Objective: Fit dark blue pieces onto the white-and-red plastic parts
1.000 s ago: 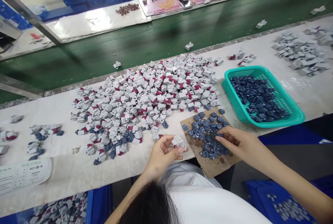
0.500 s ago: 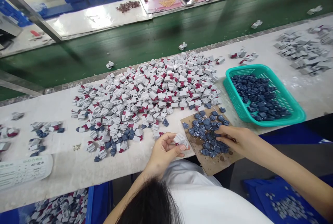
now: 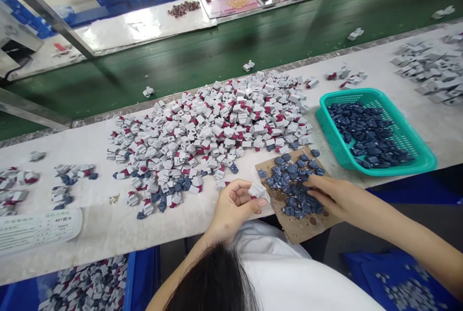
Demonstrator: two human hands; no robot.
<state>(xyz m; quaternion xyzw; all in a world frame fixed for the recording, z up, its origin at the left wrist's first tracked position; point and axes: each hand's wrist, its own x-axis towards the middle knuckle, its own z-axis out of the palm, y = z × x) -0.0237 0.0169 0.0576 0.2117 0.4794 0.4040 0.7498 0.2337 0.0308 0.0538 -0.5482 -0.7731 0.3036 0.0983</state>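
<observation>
1 white piece [image 3: 257,190], near centre, is pinched in the left hand [image 3: 234,208], seemingly to keep its top exposed; the right hand [image 3: 332,195] touches blue pieces [image 3: 284,176] on card [image 3: 299,232], likely placed for reach. I cannot tell if it grips any.

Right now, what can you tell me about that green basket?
The green basket looks like plastic: rectangular with rounded corners, a smooth rim and walls full of holes. It stands upright on the pale tabletop, near its front edge, to the right of the brown cardboard. Dark blue pieces lie heaped inside. The right hand is nearby, apart from it.
</observation>
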